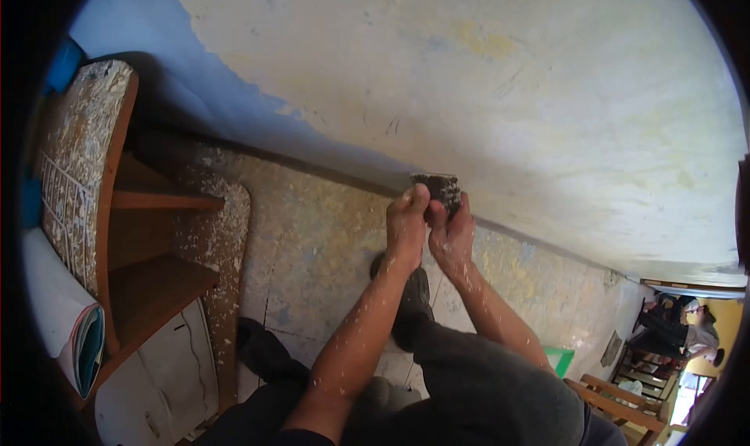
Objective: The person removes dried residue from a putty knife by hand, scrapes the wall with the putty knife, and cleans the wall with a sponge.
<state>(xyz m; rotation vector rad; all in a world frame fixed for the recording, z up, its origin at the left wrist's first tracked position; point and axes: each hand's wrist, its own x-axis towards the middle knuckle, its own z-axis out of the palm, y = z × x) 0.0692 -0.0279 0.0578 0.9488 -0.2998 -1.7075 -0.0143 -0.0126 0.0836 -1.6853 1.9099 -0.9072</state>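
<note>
Left hand: thumb and fingers closed on the lower left part of a dark block. Right hand: fingers bent, gripping the same block from its lower right. The two hands sit side by side, the block between their fingertips. Block dark and flat, pale crumbs on its face and a pale upper edge. It lies in front of the low part of the wall; cannot tell whether it touches.

Both forearms dotted with pale flakes. Wall mostly off-white, with yellowish patches; a blue area at upper left, its border ragged.

Below the hands, floor stained and strewn with flakes. One dark shoe under the left hand, another dark shoe farther left, near the cabinet.

Cabinet wooden, open shelves, flakes thick on top. A white wire rack lies there, a blue object at the far end, folded papers at the near end.

Right side: green object by the right forearm, wooden chair beyond, and another person in the background.
</note>
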